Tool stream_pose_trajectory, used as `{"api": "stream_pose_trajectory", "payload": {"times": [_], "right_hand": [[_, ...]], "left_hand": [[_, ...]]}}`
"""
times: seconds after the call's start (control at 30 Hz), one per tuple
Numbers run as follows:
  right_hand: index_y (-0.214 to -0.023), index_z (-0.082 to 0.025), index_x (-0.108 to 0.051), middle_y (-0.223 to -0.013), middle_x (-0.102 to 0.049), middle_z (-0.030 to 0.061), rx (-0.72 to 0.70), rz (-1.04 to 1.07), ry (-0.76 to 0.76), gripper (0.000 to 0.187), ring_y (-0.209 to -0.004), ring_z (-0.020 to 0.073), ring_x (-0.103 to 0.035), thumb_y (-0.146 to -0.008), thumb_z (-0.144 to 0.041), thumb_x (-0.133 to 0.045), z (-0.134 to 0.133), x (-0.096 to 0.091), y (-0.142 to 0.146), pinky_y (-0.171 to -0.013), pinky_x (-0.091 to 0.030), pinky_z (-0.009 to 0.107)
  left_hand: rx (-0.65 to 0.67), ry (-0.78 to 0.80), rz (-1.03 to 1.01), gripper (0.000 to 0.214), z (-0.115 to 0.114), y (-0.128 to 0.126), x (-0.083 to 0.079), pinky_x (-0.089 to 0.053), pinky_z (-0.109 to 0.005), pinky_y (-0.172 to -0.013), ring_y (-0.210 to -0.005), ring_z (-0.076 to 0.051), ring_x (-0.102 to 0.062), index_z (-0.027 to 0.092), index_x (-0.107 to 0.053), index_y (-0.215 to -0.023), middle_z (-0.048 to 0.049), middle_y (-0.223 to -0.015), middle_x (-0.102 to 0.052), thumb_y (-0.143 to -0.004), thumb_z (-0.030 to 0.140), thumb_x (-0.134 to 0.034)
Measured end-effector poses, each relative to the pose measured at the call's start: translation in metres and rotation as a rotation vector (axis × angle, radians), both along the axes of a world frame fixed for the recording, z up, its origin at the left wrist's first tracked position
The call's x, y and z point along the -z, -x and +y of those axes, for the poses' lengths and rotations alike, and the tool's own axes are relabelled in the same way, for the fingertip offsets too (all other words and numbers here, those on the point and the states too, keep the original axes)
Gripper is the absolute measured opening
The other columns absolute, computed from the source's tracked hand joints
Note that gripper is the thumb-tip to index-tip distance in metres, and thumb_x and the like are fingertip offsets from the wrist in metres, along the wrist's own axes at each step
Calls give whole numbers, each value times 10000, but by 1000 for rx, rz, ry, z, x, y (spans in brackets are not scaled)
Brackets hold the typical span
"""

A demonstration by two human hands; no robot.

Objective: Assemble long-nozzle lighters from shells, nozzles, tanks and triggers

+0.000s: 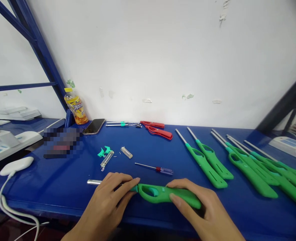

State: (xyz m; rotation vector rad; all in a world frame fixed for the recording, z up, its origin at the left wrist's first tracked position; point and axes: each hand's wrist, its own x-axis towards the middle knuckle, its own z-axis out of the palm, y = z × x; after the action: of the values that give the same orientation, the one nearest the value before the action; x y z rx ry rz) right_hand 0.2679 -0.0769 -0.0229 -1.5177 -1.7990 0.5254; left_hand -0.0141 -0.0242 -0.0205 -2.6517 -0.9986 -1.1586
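Observation:
A green long-necked gas lighter (163, 194) lies sideways near the table's front edge, its metal tube pointing left. My left hand (112, 197) is closed around the tube where it meets the green body. Around the handle's right end, my right hand (200, 204) grips with thumb in front and fingers behind. Just beyond the lighter lies a screwdriver (160, 169) with a clear and red handle. Left of it are a clear fuel tank (126, 152), a second tank (107, 159) with a metal piece, and teal triggers (104, 151).
Several green lighters (208, 164) lie at the right. Red lighter shells (158, 130) and metal tubes (122, 124) are at the back, by the wall. A phone (94, 126), a drink bottle (76, 107) and a white charger (16, 165) with cables occupy the left side.

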Motion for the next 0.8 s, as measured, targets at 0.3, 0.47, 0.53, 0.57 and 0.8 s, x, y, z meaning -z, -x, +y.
{"api": "stream_pose_trajectory", "payload": {"times": [0.3,0.47,0.53,0.57,0.8], "right_hand": [[-1358,-417,-741,-1328,-784,-4,58,-126,-123,410,-1248,285,-741,-970,-546,-705,-6,13,-10,-944,-654,311],[-1254,-404,-791,-1243,-802,-18,-74,45,-98,287,-1129,212,-785,-977,-439,-726,-3,-2,-2,-901,-624,183],[-1238,-409,-791,-1210,-801,-27,-110,81,-80,266,-1108,197,-785,-981,-406,-719,-2,-6,1,-866,-619,161],[-1240,-409,-789,-1211,-797,-25,-119,91,-68,268,-1100,196,-784,-984,-397,-713,-2,-8,2,-837,-620,155],[-1237,-396,-803,-1063,-800,17,-125,162,-40,299,-806,198,-775,-1010,-502,-639,-2,-13,10,-668,-638,198]], "left_hand": [[-22,182,128,286,5,7,-11,-619,-241,-760,-840,-157,-773,277,-728,-1290,5,-1007,-773,-1122,365,-513],[62,291,155,266,2,10,-24,-627,-228,-768,-850,-155,-779,284,-716,-1227,17,-1027,-786,-1128,282,-469],[73,186,143,295,0,7,-25,-636,-252,-726,-790,-169,-775,239,-712,-1167,-13,-977,-794,-1131,240,-419],[73,134,137,292,0,5,-24,-637,-261,-698,-760,-174,-769,221,-704,-1154,-25,-950,-793,-1121,205,-414],[21,-124,127,385,-3,3,-11,-671,-337,-786,-785,-197,-789,183,-637,-1254,-44,-955,-818,-974,-23,-472]]}}
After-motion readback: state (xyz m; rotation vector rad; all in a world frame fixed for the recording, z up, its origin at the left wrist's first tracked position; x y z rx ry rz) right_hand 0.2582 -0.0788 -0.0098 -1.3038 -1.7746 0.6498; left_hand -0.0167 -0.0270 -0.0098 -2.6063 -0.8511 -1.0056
